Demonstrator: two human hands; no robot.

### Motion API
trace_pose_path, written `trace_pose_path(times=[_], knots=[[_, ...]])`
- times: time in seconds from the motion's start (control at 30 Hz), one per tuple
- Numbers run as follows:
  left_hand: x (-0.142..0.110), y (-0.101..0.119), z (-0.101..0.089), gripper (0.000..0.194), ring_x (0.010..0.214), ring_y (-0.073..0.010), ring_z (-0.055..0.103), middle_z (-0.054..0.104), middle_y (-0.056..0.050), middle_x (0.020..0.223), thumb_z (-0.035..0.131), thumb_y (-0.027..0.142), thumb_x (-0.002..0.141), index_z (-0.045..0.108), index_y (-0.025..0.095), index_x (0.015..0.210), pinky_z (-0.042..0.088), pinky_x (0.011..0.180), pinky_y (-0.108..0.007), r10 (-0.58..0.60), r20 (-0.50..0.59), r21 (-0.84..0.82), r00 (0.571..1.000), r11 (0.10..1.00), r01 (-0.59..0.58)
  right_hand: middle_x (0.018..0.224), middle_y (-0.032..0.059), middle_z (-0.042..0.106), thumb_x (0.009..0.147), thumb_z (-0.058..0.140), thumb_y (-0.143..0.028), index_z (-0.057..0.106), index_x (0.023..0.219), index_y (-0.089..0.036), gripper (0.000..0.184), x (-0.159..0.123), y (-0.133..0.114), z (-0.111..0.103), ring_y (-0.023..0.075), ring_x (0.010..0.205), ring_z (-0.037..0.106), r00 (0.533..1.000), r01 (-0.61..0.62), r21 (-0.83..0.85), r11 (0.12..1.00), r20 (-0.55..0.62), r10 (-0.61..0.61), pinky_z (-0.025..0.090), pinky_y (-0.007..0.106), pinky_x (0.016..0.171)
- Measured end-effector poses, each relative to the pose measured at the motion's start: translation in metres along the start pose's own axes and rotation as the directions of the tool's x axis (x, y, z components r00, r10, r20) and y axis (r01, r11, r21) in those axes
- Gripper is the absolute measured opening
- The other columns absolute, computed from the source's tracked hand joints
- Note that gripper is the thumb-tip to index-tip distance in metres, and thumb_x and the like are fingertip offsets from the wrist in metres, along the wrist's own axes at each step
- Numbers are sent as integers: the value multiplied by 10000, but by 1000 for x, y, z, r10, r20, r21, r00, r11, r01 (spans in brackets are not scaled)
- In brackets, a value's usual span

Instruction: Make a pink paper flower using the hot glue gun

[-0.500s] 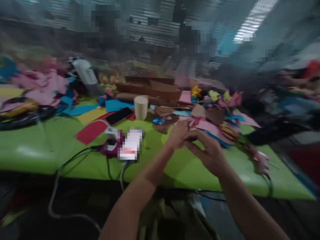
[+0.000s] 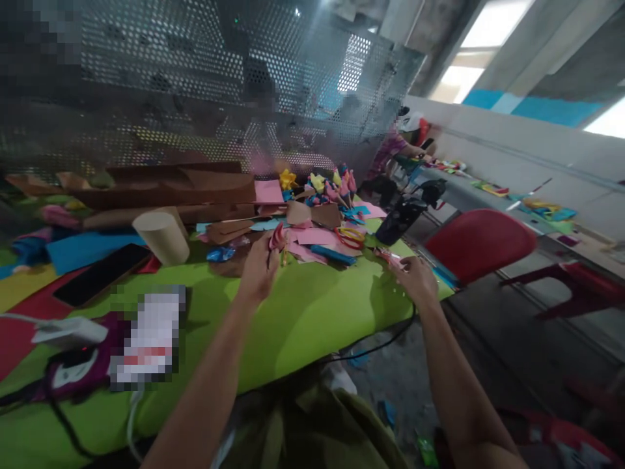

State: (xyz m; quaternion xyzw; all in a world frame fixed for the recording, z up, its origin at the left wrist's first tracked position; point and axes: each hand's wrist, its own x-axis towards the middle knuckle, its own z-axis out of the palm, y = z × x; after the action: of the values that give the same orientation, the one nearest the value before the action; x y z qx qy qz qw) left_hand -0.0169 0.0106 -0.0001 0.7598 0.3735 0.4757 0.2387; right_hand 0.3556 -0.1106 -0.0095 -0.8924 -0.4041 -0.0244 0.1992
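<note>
My left hand (image 2: 260, 270) is closed around a small pink rolled flower piece (image 2: 278, 237), held over the near side of the pink and brown pieces. At the table's right edge, my right hand (image 2: 416, 281) has its fingers on a pinkish glue gun (image 2: 392, 256), whose black cord drops below; the grip is partly hidden. Between the hands lie scissors with yellow and red handles (image 2: 349, 238) and a blue strip (image 2: 334, 255). Pink sheet pieces (image 2: 315, 236) lie just beyond my left hand. Finished-looking pink and yellow flowers (image 2: 336, 187) stand farther back.
On the green table (image 2: 293, 326) are a cardboard roll (image 2: 161, 236), a dark phone (image 2: 100, 273), a lit phone (image 2: 151, 332) and a purple power strip (image 2: 83, 365). A perforated screen (image 2: 205, 85) stands behind. A red chair (image 2: 481, 244) and another person (image 2: 390, 153) are at right.
My hands were together over the pieces; now they are apart. The right has moved to the glue gun, while the left keeps the pink flower piece. The view has turned right.
</note>
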Motion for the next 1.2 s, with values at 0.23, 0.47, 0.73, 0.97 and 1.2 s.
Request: trace_pose_path(times=[0.23,0.47,0.73,0.97,1.2], knots=[[-1,0,-1,481,1172,-254,588,649,-108,1259,405,364,929,549,200,1358,439,1063,-442,-62,3,-74,998,995,62,621,61,677,736,657,-491,681,862,-195,323,17,7,-6,267,718,621,953,-133,55,990,280,113,339,335,599],[-3,3,-3,500,1265,-254,549,615,-119,1348,387,375,950,527,192,1394,408,1105,-423,-79,16,-58,997,995,80,621,56,622,664,754,-345,617,757,-213,212,3,2,-18,187,541,561,944,-227,645,730,330,2,373,347,536],[-4,5,-5,505,1319,-233,507,569,-91,1428,370,366,966,486,213,1433,361,1144,-396,-53,69,-33,996,998,56,596,49,613,594,751,-343,609,682,-193,225,-33,-58,-29,170,570,567,899,-281,879,385,382,-216,420,337,571],[-4,7,-5,518,1316,-246,499,555,-100,1438,371,348,960,464,206,1449,352,1148,-421,-24,99,5,995,1000,23,744,49,687,609,741,-451,685,824,-191,341,-60,-111,-31,117,527,428,780,-185,892,412,388,-490,316,273,471],[-3,10,-6,534,1301,-242,507,534,-112,1458,371,292,947,432,209,1471,363,1137,-424,-18,114,77,993,997,9,691,39,641,626,746,-594,673,763,-188,435,-74,-140,-26,132,570,457,749,-79,862,501,382,-541,345,255,476]])
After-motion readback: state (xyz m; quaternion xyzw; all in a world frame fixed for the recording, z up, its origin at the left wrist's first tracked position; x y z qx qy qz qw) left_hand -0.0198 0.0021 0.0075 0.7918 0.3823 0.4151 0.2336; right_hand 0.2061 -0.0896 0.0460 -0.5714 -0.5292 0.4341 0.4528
